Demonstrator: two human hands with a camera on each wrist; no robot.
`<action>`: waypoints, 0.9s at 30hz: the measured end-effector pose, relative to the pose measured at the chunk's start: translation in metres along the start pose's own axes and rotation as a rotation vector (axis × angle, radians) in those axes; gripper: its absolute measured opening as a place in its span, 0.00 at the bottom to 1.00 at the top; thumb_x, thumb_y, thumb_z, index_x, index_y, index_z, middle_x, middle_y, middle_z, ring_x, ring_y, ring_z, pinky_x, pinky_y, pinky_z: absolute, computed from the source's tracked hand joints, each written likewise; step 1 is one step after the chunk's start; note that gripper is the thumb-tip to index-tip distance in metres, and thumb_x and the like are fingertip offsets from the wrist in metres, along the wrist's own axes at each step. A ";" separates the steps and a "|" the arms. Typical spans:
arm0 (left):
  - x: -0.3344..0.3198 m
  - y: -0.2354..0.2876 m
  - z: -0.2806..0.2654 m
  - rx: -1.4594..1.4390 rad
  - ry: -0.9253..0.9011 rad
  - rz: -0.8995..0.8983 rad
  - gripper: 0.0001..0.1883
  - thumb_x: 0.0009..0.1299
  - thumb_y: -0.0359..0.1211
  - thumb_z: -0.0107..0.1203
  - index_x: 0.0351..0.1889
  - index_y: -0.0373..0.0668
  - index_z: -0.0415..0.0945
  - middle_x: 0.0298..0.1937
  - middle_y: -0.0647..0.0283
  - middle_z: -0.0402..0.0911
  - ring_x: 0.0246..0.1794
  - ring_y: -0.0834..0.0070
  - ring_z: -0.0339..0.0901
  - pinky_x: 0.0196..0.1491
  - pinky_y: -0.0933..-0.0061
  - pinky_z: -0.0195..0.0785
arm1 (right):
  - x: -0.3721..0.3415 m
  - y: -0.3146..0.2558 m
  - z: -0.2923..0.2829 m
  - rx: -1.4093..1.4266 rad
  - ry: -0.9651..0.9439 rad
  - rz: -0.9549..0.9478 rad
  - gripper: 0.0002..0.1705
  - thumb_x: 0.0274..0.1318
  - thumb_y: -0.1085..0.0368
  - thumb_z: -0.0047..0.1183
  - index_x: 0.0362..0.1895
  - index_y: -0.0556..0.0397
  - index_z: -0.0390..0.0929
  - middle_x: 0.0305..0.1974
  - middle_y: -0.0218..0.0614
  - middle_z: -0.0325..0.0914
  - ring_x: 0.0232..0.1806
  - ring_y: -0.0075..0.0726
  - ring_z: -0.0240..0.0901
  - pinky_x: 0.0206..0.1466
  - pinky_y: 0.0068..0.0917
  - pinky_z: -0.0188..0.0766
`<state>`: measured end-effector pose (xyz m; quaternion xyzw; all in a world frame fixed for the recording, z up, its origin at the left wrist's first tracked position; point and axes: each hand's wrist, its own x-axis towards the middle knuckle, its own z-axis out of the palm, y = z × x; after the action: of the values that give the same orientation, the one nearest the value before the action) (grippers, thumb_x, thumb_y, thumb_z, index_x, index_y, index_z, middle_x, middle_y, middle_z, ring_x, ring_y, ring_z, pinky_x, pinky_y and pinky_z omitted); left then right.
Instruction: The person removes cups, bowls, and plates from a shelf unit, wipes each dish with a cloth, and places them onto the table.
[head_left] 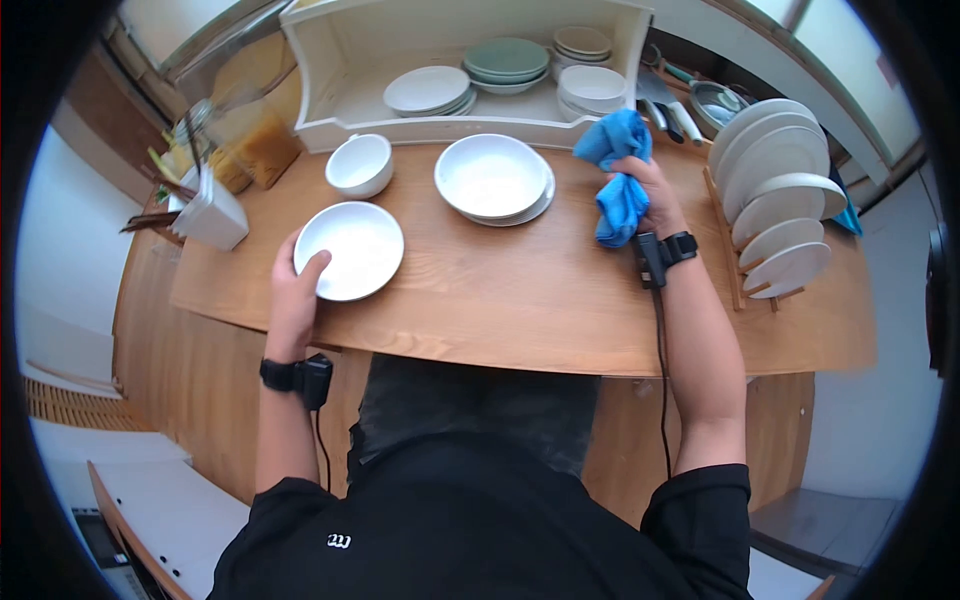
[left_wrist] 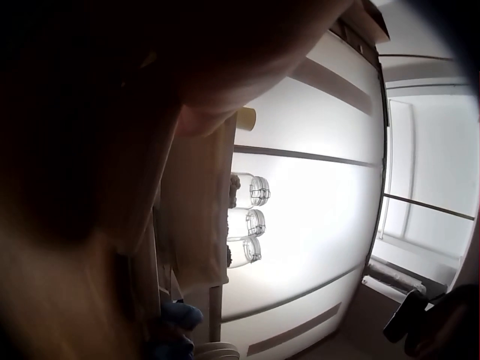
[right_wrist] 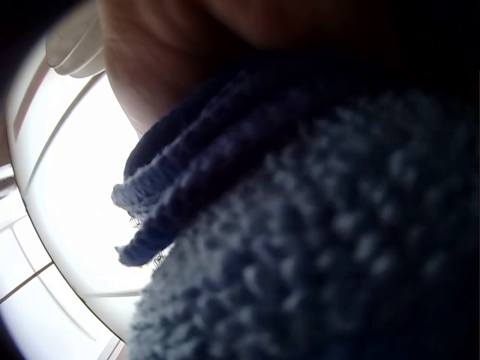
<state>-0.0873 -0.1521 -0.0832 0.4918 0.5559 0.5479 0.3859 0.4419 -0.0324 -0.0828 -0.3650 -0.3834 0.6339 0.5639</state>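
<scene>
The head view looks forward-down; wrist views sit close, the right sharing its blue cloth (head_left: 622, 208).

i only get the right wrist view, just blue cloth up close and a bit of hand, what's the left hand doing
Observer: In the head view, the left hand grips the edge of a white dish.
Operator: ok what's just past that dish
Observer: A white cup stands just beyond it.
Operator: and to its right
Observer: A small stack of white dishes sits on the table.
</scene>
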 end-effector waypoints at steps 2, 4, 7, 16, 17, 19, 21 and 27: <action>0.000 0.002 -0.004 0.076 -0.005 0.001 0.29 0.76 0.28 0.64 0.73 0.31 0.71 0.65 0.54 0.82 0.64 0.68 0.81 0.67 0.67 0.76 | -0.003 0.002 0.009 0.095 -0.023 0.009 0.17 0.63 0.70 0.69 0.53 0.50 0.79 0.37 0.29 0.81 0.30 0.23 0.81 0.31 0.24 0.82; 0.003 0.001 -0.010 0.176 0.045 0.011 0.29 0.76 0.27 0.65 0.74 0.31 0.71 0.66 0.53 0.81 0.63 0.68 0.81 0.65 0.67 0.77 | -0.005 0.000 0.009 0.119 -0.050 0.030 0.17 0.63 0.70 0.69 0.53 0.50 0.79 0.37 0.28 0.80 0.30 0.23 0.81 0.30 0.23 0.82; 0.006 0.004 -0.018 0.275 0.024 -0.006 0.29 0.76 0.28 0.65 0.73 0.30 0.70 0.67 0.52 0.81 0.62 0.69 0.82 0.65 0.67 0.77 | -0.012 -0.004 0.016 0.115 -0.081 0.034 0.19 0.63 0.69 0.69 0.54 0.49 0.77 0.36 0.26 0.79 0.29 0.22 0.80 0.29 0.22 0.81; -0.011 0.065 0.026 0.763 0.221 0.460 0.20 0.78 0.35 0.64 0.64 0.37 0.80 0.63 0.56 0.83 0.59 0.65 0.82 0.59 0.65 0.75 | -0.048 -0.013 0.071 0.029 -0.248 0.079 0.21 0.57 0.72 0.67 0.54 0.57 0.77 0.35 0.33 0.80 0.30 0.27 0.81 0.32 0.27 0.81; -0.018 0.078 0.046 0.671 0.130 0.582 0.19 0.78 0.34 0.63 0.65 0.38 0.80 0.62 0.57 0.83 0.60 0.66 0.81 0.61 0.65 0.74 | -0.054 -0.012 0.083 -0.019 -0.299 0.084 0.22 0.57 0.72 0.68 0.55 0.58 0.77 0.35 0.34 0.81 0.31 0.28 0.82 0.33 0.28 0.82; -0.032 0.106 0.095 0.495 -0.105 0.708 0.21 0.75 0.34 0.68 0.63 0.37 0.81 0.63 0.57 0.83 0.61 0.65 0.81 0.62 0.63 0.74 | -0.063 -0.007 0.108 -0.083 -0.431 0.085 0.23 0.55 0.73 0.70 0.55 0.58 0.79 0.39 0.34 0.83 0.33 0.30 0.85 0.37 0.31 0.84; -0.040 0.136 0.145 0.377 -0.202 0.806 0.23 0.71 0.34 0.72 0.62 0.37 0.82 0.64 0.55 0.82 0.61 0.65 0.81 0.62 0.63 0.74 | -0.077 0.000 0.134 -0.039 -0.524 0.107 0.24 0.56 0.73 0.69 0.58 0.58 0.79 0.39 0.34 0.83 0.34 0.31 0.85 0.39 0.31 0.85; -0.002 0.129 0.189 0.362 -0.241 0.851 0.13 0.71 0.30 0.72 0.51 0.36 0.86 0.49 0.57 0.84 0.47 0.66 0.83 0.51 0.68 0.76 | -0.099 -0.004 0.146 -0.021 -0.554 0.246 0.36 0.55 0.74 0.66 0.68 0.60 0.69 0.39 0.38 0.83 0.35 0.33 0.86 0.41 0.31 0.86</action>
<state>0.1124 -0.1220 0.0251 0.7952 0.3427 0.4907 0.0971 0.3223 -0.1417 -0.0119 -0.2276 -0.4823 0.7688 0.3529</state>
